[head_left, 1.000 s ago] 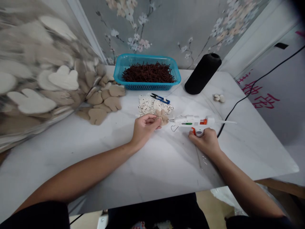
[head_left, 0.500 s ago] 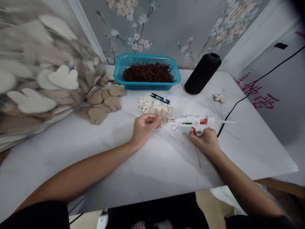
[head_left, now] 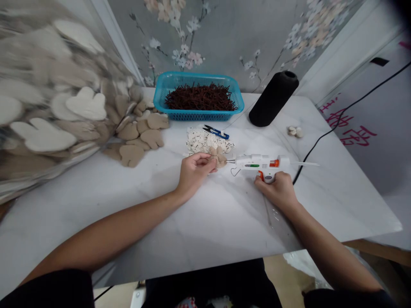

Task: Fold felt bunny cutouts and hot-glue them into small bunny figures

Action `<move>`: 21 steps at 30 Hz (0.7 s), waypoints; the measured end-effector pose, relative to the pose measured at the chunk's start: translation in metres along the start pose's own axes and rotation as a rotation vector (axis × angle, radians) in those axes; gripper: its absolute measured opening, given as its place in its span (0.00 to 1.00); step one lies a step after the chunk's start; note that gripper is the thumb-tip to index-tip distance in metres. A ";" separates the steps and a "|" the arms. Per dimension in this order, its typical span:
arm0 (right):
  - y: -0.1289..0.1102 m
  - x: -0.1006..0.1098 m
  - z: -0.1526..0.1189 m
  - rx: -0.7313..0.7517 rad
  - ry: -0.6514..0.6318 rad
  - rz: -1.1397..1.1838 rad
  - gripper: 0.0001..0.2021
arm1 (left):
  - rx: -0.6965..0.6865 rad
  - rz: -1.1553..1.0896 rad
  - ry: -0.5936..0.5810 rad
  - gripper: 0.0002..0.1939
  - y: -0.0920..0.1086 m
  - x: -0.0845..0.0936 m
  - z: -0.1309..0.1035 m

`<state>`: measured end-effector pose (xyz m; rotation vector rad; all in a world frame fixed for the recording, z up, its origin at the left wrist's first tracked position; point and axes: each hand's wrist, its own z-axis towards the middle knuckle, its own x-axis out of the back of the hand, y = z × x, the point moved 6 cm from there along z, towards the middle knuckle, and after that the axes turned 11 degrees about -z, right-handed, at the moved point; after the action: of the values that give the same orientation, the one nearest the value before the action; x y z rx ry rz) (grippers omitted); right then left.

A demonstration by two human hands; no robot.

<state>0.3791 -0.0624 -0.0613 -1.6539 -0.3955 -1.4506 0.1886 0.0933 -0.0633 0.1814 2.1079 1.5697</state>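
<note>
Between the thumb and fingers of my left hand (head_left: 196, 173) is a small beige fabric flower-like piece (head_left: 219, 157). My right hand (head_left: 278, 188) grips the handle of a white hot glue gun (head_left: 257, 161), a finger near its orange trigger. The gun's metal nozzle points left and meets the right edge of the fabric piece; whether glue is coming out is too small to see. A white glue stick (head_left: 306, 164) sticks out of the gun's back end. Behind my left hand lies a pile of small printed white pieces (head_left: 201, 141) with blue thread snips (head_left: 216, 131) on it.
A blue basket (head_left: 199, 115) of dark brown strands stands at the back, beside a black thread cone (head_left: 272, 99). On the left, a clear bag (head_left: 48, 107) spills beige fabric shapes (head_left: 131, 155). A small beige piece (head_left: 294, 131) and a black cable (head_left: 316, 143) lie on the right.
</note>
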 end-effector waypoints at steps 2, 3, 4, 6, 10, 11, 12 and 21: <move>0.000 0.000 0.000 0.000 0.004 0.005 0.22 | -0.001 0.000 0.001 0.19 0.000 0.000 0.000; -0.001 0.000 0.000 0.002 0.002 0.008 0.22 | -0.002 0.000 0.002 0.19 0.000 0.000 0.000; -0.001 0.000 0.000 0.004 -0.002 0.010 0.22 | -0.002 -0.001 0.004 0.19 0.001 0.000 0.000; -0.001 0.000 0.000 0.007 -0.009 0.006 0.22 | -0.004 0.003 0.005 0.18 0.001 0.000 -0.001; 0.000 0.000 0.000 0.011 -0.005 -0.013 0.22 | -0.011 0.000 0.002 0.17 0.001 0.000 -0.001; 0.000 0.000 0.000 0.011 -0.004 -0.015 0.22 | -0.012 -0.005 0.001 0.16 0.001 0.000 0.000; 0.001 0.000 0.000 0.013 -0.003 -0.015 0.22 | -0.013 -0.010 0.002 0.16 0.000 0.000 0.000; 0.001 0.001 0.000 0.019 0.010 -0.017 0.22 | -0.020 -0.027 0.007 0.17 0.000 0.001 0.000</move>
<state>0.3803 -0.0628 -0.0612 -1.6311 -0.4168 -1.4629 0.1883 0.0939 -0.0636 0.1399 2.0909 1.5772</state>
